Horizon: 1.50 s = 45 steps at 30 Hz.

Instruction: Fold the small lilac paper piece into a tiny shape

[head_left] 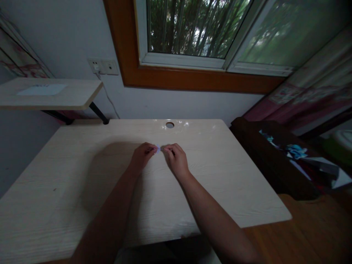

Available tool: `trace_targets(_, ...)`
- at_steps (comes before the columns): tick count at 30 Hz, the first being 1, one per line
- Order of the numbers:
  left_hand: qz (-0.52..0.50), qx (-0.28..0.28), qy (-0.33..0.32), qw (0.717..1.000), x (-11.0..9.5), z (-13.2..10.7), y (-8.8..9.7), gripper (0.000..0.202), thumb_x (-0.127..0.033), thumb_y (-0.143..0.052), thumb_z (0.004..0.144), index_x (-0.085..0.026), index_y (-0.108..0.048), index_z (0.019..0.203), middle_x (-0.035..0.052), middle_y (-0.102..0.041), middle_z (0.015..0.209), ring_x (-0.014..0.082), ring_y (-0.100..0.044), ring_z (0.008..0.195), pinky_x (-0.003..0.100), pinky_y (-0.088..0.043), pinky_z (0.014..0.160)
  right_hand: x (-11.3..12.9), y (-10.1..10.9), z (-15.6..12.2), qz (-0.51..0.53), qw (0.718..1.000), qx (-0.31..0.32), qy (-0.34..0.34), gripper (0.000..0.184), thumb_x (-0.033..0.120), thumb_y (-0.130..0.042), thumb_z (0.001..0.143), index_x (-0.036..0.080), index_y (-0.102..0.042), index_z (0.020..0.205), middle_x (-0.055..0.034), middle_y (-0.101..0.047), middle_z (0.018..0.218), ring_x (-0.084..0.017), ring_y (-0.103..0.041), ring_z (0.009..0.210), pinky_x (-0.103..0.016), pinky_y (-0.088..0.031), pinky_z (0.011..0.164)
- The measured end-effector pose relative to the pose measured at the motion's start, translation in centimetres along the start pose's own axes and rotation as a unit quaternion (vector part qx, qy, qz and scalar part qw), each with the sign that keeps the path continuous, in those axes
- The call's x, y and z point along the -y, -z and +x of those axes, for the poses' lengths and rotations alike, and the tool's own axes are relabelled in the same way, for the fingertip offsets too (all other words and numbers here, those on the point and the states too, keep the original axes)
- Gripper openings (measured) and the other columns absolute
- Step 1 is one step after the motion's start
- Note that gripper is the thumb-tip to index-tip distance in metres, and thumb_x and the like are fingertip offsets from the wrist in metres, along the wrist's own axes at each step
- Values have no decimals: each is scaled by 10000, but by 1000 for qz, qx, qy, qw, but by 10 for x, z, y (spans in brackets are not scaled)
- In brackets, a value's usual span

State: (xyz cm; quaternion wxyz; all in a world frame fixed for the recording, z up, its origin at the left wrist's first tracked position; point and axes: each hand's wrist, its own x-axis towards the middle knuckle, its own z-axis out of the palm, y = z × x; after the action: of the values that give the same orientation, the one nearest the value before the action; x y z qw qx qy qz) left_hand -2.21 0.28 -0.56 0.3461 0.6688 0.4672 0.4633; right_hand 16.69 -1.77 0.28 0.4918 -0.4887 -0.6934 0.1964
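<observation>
My left hand [142,156] and my right hand [176,158] meet over the middle of a pale wooden desk [82,176]. Both have their fingers pinched together on a tiny pale bluish scrap [158,148] held between them, just above the desktop. It is too small and dim to say what the scrap is. Both forearms reach in from the near edge.
A round cable hole [169,124] sits near the desk's far edge. A raised shelf [49,93] with a white sheet stands at the back left, under wall sockets [103,66]. A dark chair or bag [275,157] stands to the right. A window is above.
</observation>
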Motion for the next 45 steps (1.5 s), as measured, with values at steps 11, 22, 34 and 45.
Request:
trace_targets(11, 9, 17, -28, 999, -2, -1, 1, 179, -265, -639, 837, -216, -687, 1003, 51, -676, 980, 160, -668, 824, 289, -576, 755, 4, 1, -1, -10, 1000, 14, 20, 120, 263, -565, 956, 213, -669, 922, -40, -643, 898, -189, -603, 859, -298, -470, 792)
trace_targets(22, -31, 43, -69, 996, 0, -2, -4, 439, -215, -732, 753, -239, -609, 1173, 86, -567, 1179, 184, -635, 971, 294, -615, 744, 3, 0, -2, -17, 999, 15, 39, 116, 248, -554, 962, 219, -663, 935, -48, -642, 907, -194, -604, 871, -306, -480, 794)
trace_targets(34, -37, 74, -65, 994, 2, -4, -5, 627, -139, -730, 743, -269, -487, 1306, 106, -579, 1271, 214, -615, 1042, 369, -579, 828, 7, 2, -1, -9, 999, 24, 39, 128, 249, -542, 970, 213, -660, 937, -46, -642, 913, -183, -604, 876, -295, -475, 813)
trace_targets(45, -40, 77, -75, 993, -1, -3, -2, 591, -178, -727, 747, -283, -529, 1293, 102, -534, 1296, 213, -590, 1037, 362, -575, 826, 7, 2, -2, -12, 999, 20, 24, 146, 263, -535, 968, 220, -668, 926, -48, -649, 905, -191, -606, 858, -304, -480, 794)
